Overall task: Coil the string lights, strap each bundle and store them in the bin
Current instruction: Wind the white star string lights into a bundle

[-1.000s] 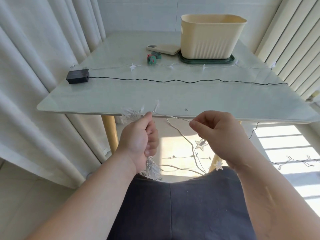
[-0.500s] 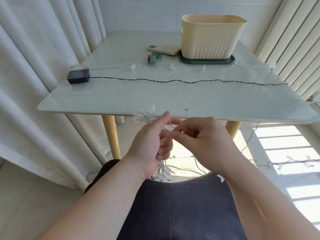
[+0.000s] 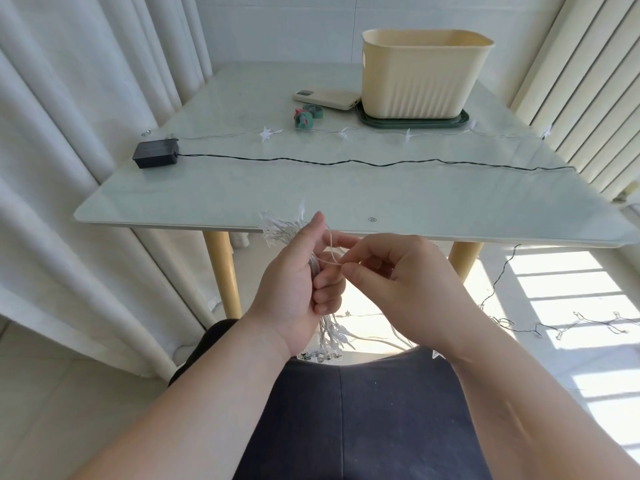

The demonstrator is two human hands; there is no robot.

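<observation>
L hand (image 3: 294, 289) is in front of the worktop (image 3: 311, 199) edge, fingers (image 3: 327, 284) curled round a bundle (image 3: 277, 228) of white star lights. Stars stick out above the fist, more hang below. R hand (image 3: 398, 282) is just beside it, thumb & forefinger pinching the loose wire (image 3: 330, 247) by the bundle. Bin (image 3: 415, 74) is at the far end, straps (image 3: 304, 120) near it. Black string (image 3: 346, 163) & battery box (image 3: 156, 158) lie across the worktop.

A bundle of white star lights (image 3: 277, 227) is held upright at the near desk (image 3: 242, 188) edge, a loose wire (image 3: 330, 249) pinched beside it. A black-wired string (image 3: 346, 163) is laid across the desk. A cream ribbed bin (image 3: 420, 77) is placed far right, green straps (image 3: 304, 117) to its left.
</observation>
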